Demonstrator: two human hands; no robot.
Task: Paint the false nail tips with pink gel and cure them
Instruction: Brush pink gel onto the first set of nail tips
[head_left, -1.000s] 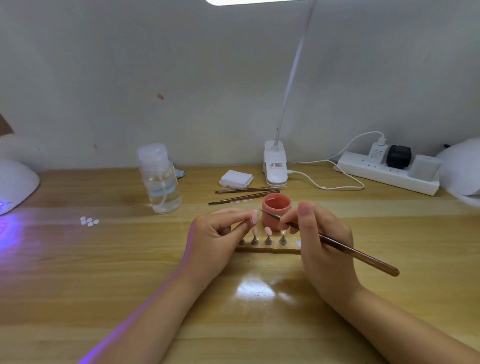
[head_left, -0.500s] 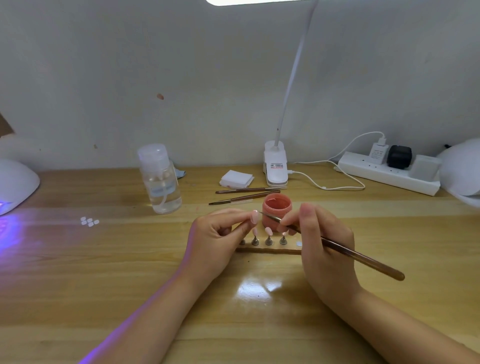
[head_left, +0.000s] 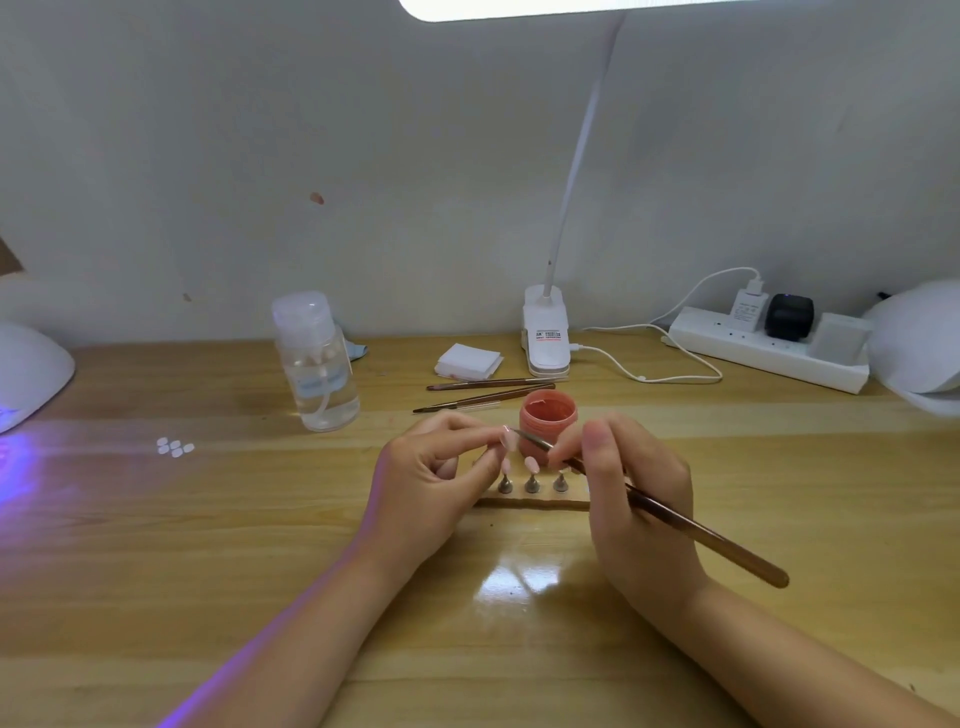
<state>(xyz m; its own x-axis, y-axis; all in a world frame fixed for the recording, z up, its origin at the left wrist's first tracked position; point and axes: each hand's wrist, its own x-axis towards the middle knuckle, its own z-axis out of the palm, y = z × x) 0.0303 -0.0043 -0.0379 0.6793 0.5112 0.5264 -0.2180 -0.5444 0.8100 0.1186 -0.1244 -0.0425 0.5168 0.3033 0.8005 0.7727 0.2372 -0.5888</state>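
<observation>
1. Since a second ago, little has moved: the right hand (head_left: 641, 506) has tilted the brush (head_left: 670, 517) slightly, its handle end now lower, while the left hand (head_left: 434, 486) stays put.
2. Left fingers pinch a pink nail tip (head_left: 507, 437) on its stand; right fingers grip the brush, whose bristles touch that tip.
3. Red print marks the lamp clip (head_left: 545, 340), too small to read.
4. An open pot (head_left: 548, 413) of pink gel stands just behind the hands.
5. Three more nail tips (head_left: 531, 475) stand on holders on a wooden strip (head_left: 530, 503) between the hands.
6. A clear bottle (head_left: 317, 364), partly filled with liquid, stands to the left.
7. Elsewhere on the counter (head_left: 208, 545): two spare brushes (head_left: 485, 392), white pads (head_left: 469, 360), loose tips (head_left: 175, 447), a power strip (head_left: 769, 348) and a glowing curing lamp (head_left: 28, 371) at far left.
</observation>
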